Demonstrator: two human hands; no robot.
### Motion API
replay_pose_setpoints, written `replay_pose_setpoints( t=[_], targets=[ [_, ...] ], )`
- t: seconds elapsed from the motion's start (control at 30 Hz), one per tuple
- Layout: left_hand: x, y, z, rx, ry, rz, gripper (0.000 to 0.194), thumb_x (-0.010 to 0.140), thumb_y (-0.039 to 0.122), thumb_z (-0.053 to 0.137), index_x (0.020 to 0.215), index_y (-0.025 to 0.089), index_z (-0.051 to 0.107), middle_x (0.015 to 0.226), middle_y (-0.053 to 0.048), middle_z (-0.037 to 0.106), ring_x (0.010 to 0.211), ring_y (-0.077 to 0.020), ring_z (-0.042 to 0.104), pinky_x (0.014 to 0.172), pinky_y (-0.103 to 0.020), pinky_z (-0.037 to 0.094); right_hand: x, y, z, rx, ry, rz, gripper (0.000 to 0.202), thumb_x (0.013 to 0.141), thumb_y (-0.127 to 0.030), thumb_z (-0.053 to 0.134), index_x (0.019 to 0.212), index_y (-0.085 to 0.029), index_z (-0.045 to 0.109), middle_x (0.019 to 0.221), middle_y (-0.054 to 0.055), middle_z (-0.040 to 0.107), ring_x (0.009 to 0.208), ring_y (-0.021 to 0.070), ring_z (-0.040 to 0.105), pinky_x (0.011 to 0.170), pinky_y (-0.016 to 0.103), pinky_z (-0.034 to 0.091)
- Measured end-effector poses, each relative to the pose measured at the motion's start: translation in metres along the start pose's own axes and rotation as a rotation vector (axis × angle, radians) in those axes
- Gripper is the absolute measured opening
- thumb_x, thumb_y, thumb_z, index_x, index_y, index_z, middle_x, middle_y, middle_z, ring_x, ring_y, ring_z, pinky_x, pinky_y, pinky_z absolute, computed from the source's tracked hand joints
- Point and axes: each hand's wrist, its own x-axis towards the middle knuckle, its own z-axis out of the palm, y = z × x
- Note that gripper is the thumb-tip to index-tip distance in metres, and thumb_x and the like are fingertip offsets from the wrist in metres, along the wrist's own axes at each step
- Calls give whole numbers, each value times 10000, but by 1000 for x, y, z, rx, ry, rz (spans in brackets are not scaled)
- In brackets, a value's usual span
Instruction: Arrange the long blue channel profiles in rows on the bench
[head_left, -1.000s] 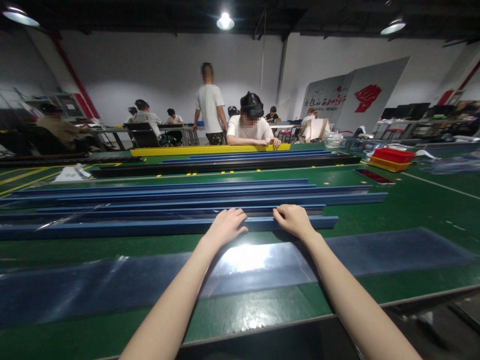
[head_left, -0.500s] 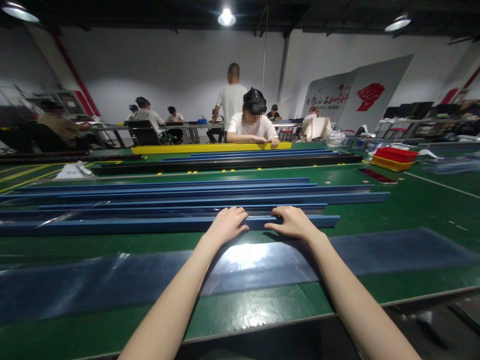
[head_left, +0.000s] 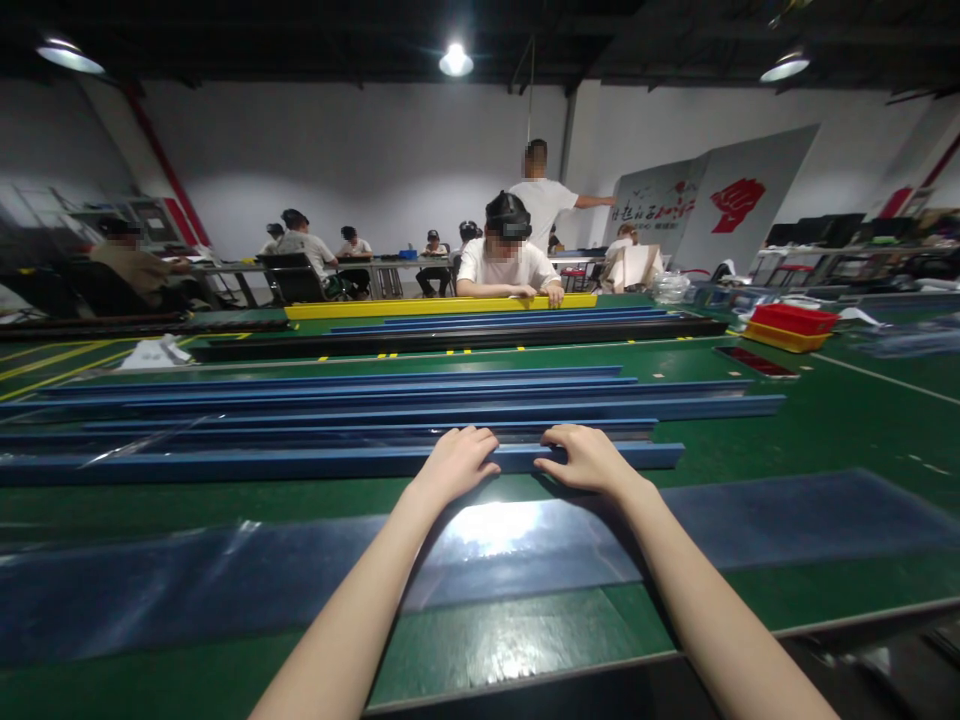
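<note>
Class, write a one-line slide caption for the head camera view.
Left hand and right hand rest side by side on the nearest blue rail, laid across a green table behind a clear film sheet.

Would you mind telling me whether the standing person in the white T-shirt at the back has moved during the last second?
Yes. The standing person has walked rightward behind the seated worker, toward the red-fist sign.
</note>
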Motion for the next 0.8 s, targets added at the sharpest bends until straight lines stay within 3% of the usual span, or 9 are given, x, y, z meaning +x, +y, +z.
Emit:
replay_pose_setpoints(
  t=[0.8],
  targets=[
    [1, -1, 2, 18, 13, 4, 168, 806, 333, 555, 900, 194, 566, 995, -21, 626, 926, -188, 566, 754, -288, 421, 0, 1, 5, 2, 3, -22, 249, 785, -378, 505, 875, -186, 637, 881, 53, 666, 830, 180, 595, 666, 235, 361]
  ],
)
